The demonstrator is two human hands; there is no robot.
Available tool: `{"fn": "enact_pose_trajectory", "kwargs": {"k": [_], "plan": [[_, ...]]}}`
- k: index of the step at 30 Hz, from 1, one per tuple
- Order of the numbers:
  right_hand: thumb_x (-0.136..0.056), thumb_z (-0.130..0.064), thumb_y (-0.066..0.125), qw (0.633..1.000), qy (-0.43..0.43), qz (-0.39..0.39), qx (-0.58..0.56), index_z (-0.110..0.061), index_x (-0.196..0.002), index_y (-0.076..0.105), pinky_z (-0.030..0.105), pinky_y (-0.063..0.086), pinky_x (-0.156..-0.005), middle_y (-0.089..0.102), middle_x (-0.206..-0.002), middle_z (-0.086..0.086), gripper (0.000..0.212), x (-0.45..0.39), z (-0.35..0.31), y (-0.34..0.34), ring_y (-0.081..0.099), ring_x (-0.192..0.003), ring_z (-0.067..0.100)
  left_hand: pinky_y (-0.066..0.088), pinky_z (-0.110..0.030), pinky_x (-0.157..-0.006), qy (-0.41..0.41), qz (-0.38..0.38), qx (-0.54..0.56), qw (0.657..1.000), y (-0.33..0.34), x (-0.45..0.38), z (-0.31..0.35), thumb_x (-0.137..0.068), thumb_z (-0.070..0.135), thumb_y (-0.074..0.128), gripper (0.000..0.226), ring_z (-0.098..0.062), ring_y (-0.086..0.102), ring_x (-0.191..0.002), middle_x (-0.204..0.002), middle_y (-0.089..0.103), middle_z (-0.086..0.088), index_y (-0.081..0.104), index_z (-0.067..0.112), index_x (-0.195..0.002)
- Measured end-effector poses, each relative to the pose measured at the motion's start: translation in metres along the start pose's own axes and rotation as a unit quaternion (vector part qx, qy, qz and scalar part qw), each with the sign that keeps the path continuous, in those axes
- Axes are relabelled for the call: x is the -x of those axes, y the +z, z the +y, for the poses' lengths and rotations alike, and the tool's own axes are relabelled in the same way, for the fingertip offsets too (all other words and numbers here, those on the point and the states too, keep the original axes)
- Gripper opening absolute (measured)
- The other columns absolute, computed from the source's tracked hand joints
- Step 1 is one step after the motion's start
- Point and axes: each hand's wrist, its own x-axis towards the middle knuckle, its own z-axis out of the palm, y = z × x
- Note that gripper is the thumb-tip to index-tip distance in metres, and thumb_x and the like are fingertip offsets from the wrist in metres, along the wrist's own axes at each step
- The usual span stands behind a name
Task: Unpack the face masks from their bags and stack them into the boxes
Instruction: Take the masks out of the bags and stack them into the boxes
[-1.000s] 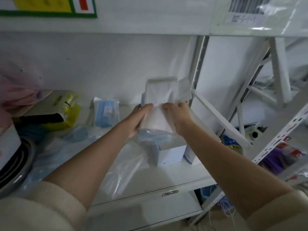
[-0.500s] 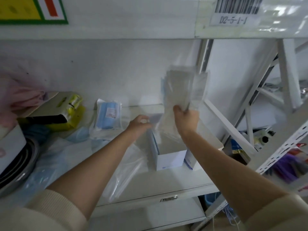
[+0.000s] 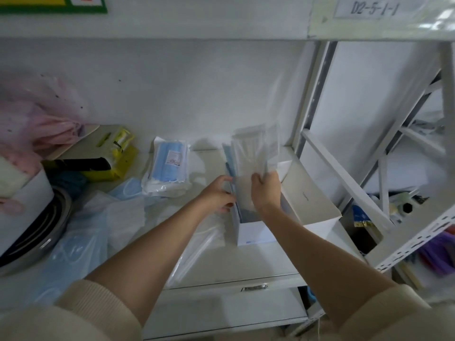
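A white open box (image 3: 256,232) stands on the shelf, its lid flap (image 3: 307,195) folded out to the right. My right hand (image 3: 264,190) grips a stack of face masks (image 3: 251,156) in a clear bag, held upright over the box mouth. My left hand (image 3: 218,194) is at the stack's left side by the box's left wall, touching its blue edge. A sealed bag of blue masks (image 3: 170,166) lies further left on the shelf.
Empty clear bags (image 3: 197,244) and loose blue masks (image 3: 128,190) lie left of the box. A yellow package (image 3: 115,156), a pink bag (image 3: 41,119) and a round container (image 3: 32,230) crowd the left. Metal rack uprights (image 3: 312,94) stand to the right.
The mask stack rose in my right hand, then came down toward the box mouth. My left hand let go, reached to the box edge, then met the stack's side.
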Motion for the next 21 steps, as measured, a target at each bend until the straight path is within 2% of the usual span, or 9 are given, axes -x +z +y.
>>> {"fn": "enact_pose_trajectory", "kwargs": {"k": [2,4,6,8,11,13,16,19,21], "plan": [[-0.091,-0.009,0.05,0.995,0.035,-0.086,0.032,-0.007,-0.133,0.034,0.029,0.045,-0.078,0.05,-0.115,0.012,0.045,0.0,0.002,0.002,0.056,-0.106,0.029,0.054,-0.038,-0.071,0.009,0.002,0.009,1.0,0.0,0.0,-0.001,-0.087,0.0,0.062,0.059,-0.021,0.06,-0.065,-0.079,0.058,-0.009,0.04,0.023,-0.137],[-0.093,-0.015,0.054,0.96,0.128,-0.23,0.1,-0.008,-0.14,0.023,0.03,0.047,-0.088,0.047,-0.126,0.012,0.057,0.007,0.002,0.001,0.052,-0.109,0.025,0.056,-0.039,-0.072,0.007,0.009,0.0,1.0,0.0,0.0,-0.002,-0.087,0.0,0.061,0.062,-0.023,0.061,-0.068,-0.08,0.059,-0.009,0.036,0.023,-0.138],[-0.09,-0.025,0.06,0.952,0.141,-0.254,0.101,-0.008,-0.137,0.026,0.03,0.045,-0.082,0.05,-0.127,0.012,0.061,0.013,-0.003,-0.005,0.051,-0.104,0.022,0.057,-0.041,-0.078,0.0,0.005,0.003,1.0,0.0,0.001,-0.002,-0.088,-0.001,0.06,0.065,-0.023,0.061,-0.071,-0.082,0.059,-0.009,0.033,0.023,-0.142],[-0.084,-0.029,0.066,0.987,0.055,-0.149,0.018,-0.01,-0.137,0.029,0.031,0.046,-0.083,0.051,-0.128,0.009,0.067,0.014,-0.01,-0.013,0.052,-0.108,0.021,0.056,-0.042,-0.082,-0.003,-0.006,0.021,1.0,0.001,0.005,-0.001,-0.09,0.002,0.059,0.064,-0.022,0.061,-0.073,-0.084,0.059,-0.008,0.032,0.024,-0.144],[-0.077,-0.017,0.07,0.992,-0.085,-0.064,-0.075,-0.017,-0.145,0.025,0.031,0.038,-0.103,0.038,-0.144,0.005,0.082,0.019,-0.023,-0.025,0.041,-0.125,0.017,0.056,-0.041,-0.089,0.003,-0.005,-0.003,1.0,0.001,0.01,-0.004,-0.092,0.013,0.057,0.057,-0.024,0.064,-0.087,-0.091,0.06,-0.005,0.035,0.028,-0.142],[-0.073,-0.021,0.069,0.976,-0.212,-0.03,-0.038,-0.017,-0.143,0.03,0.029,0.033,-0.106,0.038,-0.144,0.002,0.08,0.03,-0.033,-0.03,0.038,-0.127,0.014,0.057,-0.038,-0.087,0.008,0.008,-0.018,1.0,-0.002,0.009,-0.007,-0.092,0.017,0.057,0.052,-0.023,0.065,-0.091,-0.101,0.061,-0.006,0.039,0.028,-0.14],[-0.07,-0.028,0.06,0.91,-0.413,0.03,0.013,-0.007,-0.127,0.05,0.034,0.035,-0.106,0.053,-0.129,0.009,0.061,0.048,-0.053,-0.025,0.047,-0.123,0.023,0.056,-0.038,-0.082,0.001,0.078,0.006,0.997,-0.02,0.006,-0.017,-0.093,0.023,0.053,0.038,-0.023,0.065,-0.088,-0.113,0.064,-0.012,0.048,0.02,-0.131],[-0.074,-0.015,0.052,0.848,-0.527,-0.004,0.045,-0.001,-0.103,0.065,0.03,0.038,-0.095,0.065,-0.105,0.013,0.035,0.067,-0.071,0.003,0.053,-0.107,0.025,0.057,-0.04,-0.083,-0.003,0.171,-0.014,0.985,-0.051,0.013,-0.038,-0.087,0.032,0.049,0.027,-0.027,0.068,-0.09,-0.105,0.07,-0.013,0.06,0.018,-0.107],[-0.076,-0.011,0.049,0.853,-0.514,-0.082,0.045,-0.002,-0.098,0.067,0.033,0.047,-0.084,0.066,-0.098,0.012,0.03,0.079,-0.068,0.025,0.058,-0.097,0.026,0.054,-0.035,-0.083,0.0,0.229,-0.054,0.972,-0.075,0.033,-0.054,-0.088,0.029,0.051,0.017,-0.029,0.067,-0.096,-0.105,0.071,-0.012,0.062,0.02,-0.097]]}}
